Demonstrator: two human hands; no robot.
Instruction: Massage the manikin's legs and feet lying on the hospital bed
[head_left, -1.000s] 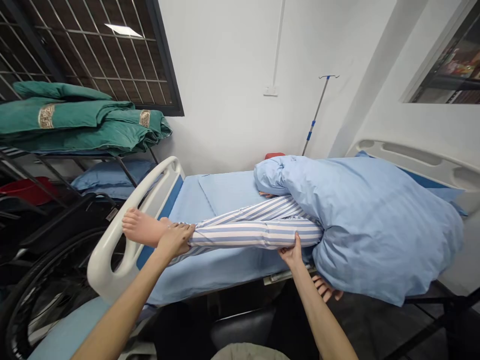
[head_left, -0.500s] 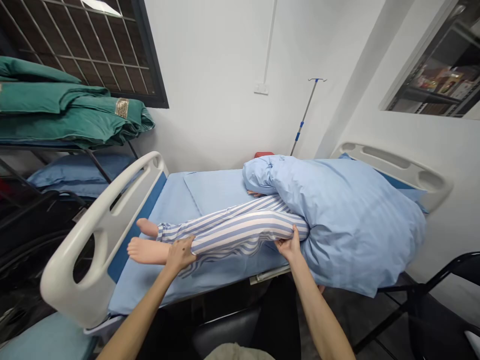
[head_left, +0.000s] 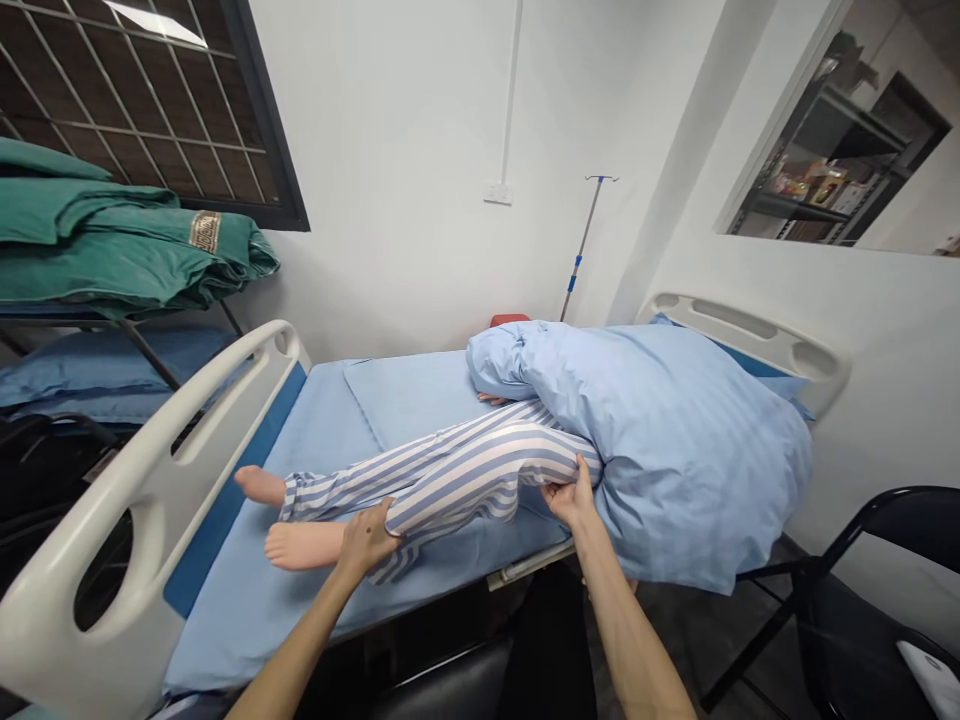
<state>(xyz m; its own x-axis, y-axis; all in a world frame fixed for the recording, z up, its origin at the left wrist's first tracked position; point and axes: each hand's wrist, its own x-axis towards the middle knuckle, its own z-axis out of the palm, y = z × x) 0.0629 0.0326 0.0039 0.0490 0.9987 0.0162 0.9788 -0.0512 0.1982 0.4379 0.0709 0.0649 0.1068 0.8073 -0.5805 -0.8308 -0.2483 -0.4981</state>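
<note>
On the bed lies a figure, its legs in blue-and-white striped trousers point(head_left: 480, 470) and its upper body hidden under a light blue quilt point(head_left: 675, 450). Its smooth bare feet look like a manikin's. My left hand point(head_left: 367, 538) is closed around the ankle of the near leg, just behind the near foot point(head_left: 304, 545). Under the thigh of that same leg, close to the quilt's edge, my right hand point(head_left: 574, 497) grips with the thumb on top; its fingers are partly hidden. The far foot point(head_left: 261, 485) rests on the sheet, and the near knee is slightly bent.
A cream footboard point(head_left: 142, 480) stands at the left, a headboard point(head_left: 750, 330) at the right. Behind the bed rises an IV pole point(head_left: 581, 245). Green folded bedding point(head_left: 135, 245) lies on a rack at left. A black folding chair point(head_left: 847, 600) stands at near right.
The near leg has bent a little, its foot sliding toward the head end, past the far foot. Both my hands keep their hold. The view has shifted slightly.
</note>
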